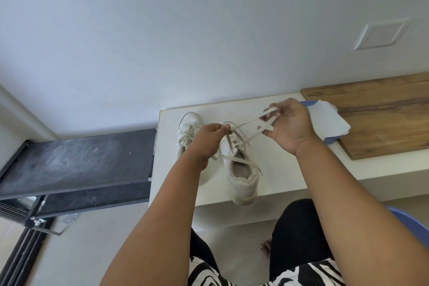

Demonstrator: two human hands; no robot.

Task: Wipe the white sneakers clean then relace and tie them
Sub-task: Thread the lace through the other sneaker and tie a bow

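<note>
Right sneaker (241,179): white, smooth upper, padded heel collar, thick pale sole. Stands on the white table (290,169) with its heel at the near edge, toe pointing far. Partly laced.

Shoelace (251,124): flat, off-white woven tape with a few dark spots. It rises from the right sneaker's eyelets and is stretched taut between both hands; a loose end trails across the shoe's opening.

Left sneaker (189,126): white, same make, just left of the right one and close beside it. Already laced, with a bow over the tongue. Its near half is hidden behind the left forearm.

Left hand (207,139): fingers curled, thumb and forefinger pinching the shoelace above the right sneaker's tongue.

Right hand (290,123): raised to the right of the shoes, fingertips pinching the shoelace, strands looped over its fingers.

Blue basin (329,139): plastic, rounded rim, mostly covered; right of the hands, on the wooden board's near-left corner. Contents: crumpled white cloth (327,121), soft and folded, draped over the rim.

Wooden board (383,116): brown, visible grain, flat, lying on the table's far right.

Black shelf (76,165): dusty, scuffed flat surface on a metal frame, left of the table.

Blue chair (413,223): plastic edge, near right.
</note>
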